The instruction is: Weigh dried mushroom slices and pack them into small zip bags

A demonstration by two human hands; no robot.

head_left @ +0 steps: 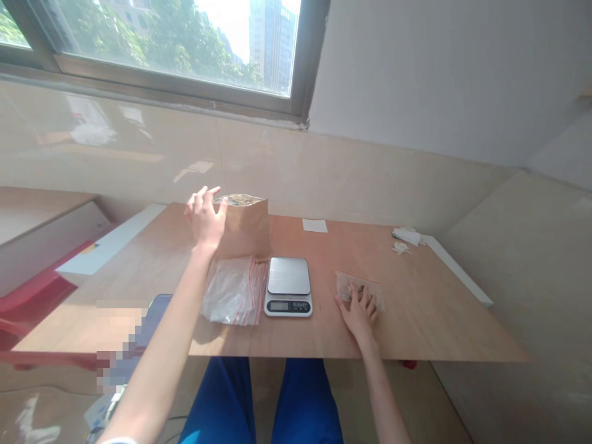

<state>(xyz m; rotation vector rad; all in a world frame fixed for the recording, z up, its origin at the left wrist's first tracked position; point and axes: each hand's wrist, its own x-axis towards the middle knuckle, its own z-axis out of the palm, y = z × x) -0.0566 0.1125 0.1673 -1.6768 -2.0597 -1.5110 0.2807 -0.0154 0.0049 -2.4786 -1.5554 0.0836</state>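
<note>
The scale (289, 277) is standing near the front edge of the table (430, 314). Behind it and to its left, the bag (245, 228) is standing upright with its mouth gaping. The left hand (206, 219) is hovering at that rim, fingers parted and grasping nothing visible; whether its thumb is touching the rim, I cannot tell. To the scale's right, the pouch (343, 283) is lying flat beneath the right hand (358, 308), whose fingers are resting spread over it, not clenching.

The bag could be tipping and spilling if the left hand were catching its rim from one side. The pouch could be slipping if the right fingers were pressing unevenly; whether it is sealed, I cannot tell. The packets (231, 290) are lying just left of the scale, so a loose edge creeping onto its pan would probably be skewing a reading.
</note>
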